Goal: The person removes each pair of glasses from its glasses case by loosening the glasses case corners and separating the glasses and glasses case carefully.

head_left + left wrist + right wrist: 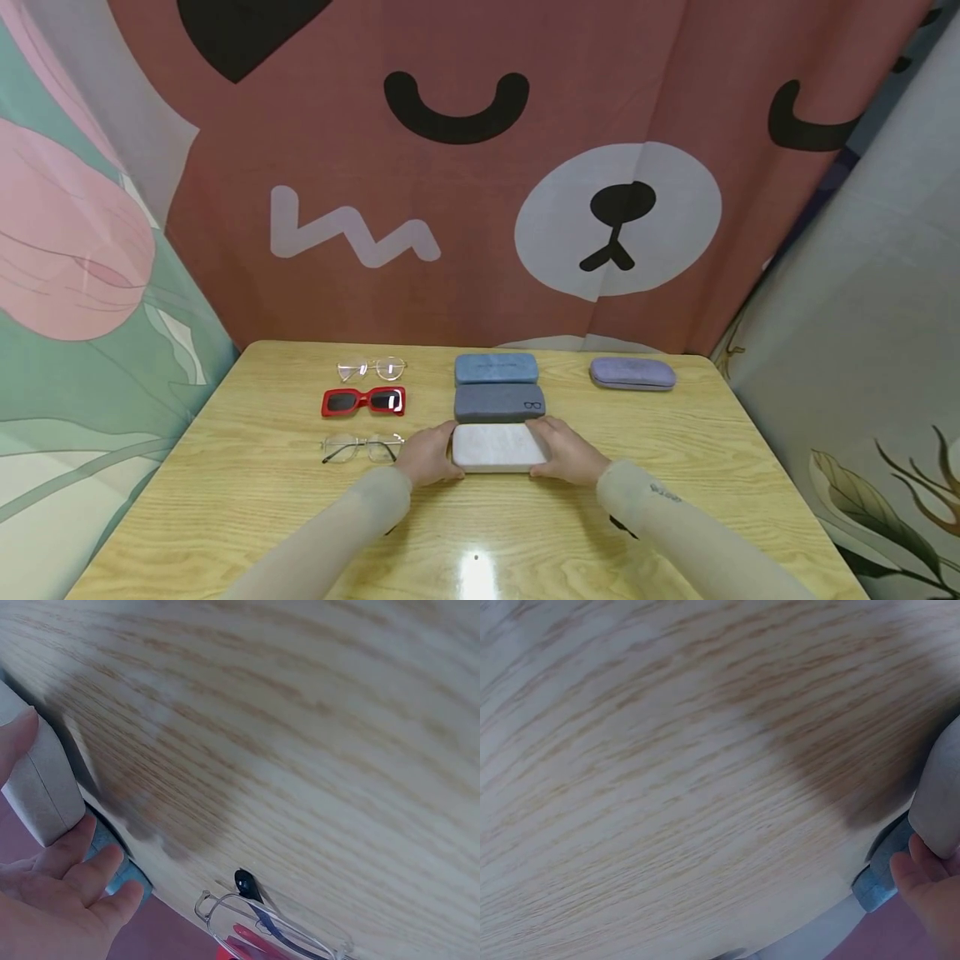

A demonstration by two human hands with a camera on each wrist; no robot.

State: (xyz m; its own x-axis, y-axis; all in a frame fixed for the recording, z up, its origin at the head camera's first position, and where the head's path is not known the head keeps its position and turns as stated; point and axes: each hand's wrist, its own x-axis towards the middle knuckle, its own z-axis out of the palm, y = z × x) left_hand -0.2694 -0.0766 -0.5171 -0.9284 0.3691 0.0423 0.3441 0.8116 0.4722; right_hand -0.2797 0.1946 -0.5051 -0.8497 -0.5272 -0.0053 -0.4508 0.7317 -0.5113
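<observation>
A white glasses case (pixel 498 447) lies lengthwise between both hands at the front of a row of cases. My left hand (pixel 430 454) grips its left end, thumb at the near edge and fingers at the far side, as the left wrist view also shows. The right end is held by my right hand (pixel 567 451) in the same way. Directly behind it lie a grey-blue glasses case (pixel 495 403) with a small glasses print and a lighter blue glasses case (pixel 497 367). Beside my left hand rest clear-lens glasses (pixel 352 449) with dark temple tips.
Red-framed sunglasses (pixel 363 402) and thin gold-framed glasses (pixel 372 368) lie in a column at the left. A purple glasses case (pixel 632 373) sits at the back right of the wooden table (pixel 675 433). A printed curtain (pixel 465 183) hangs behind the table.
</observation>
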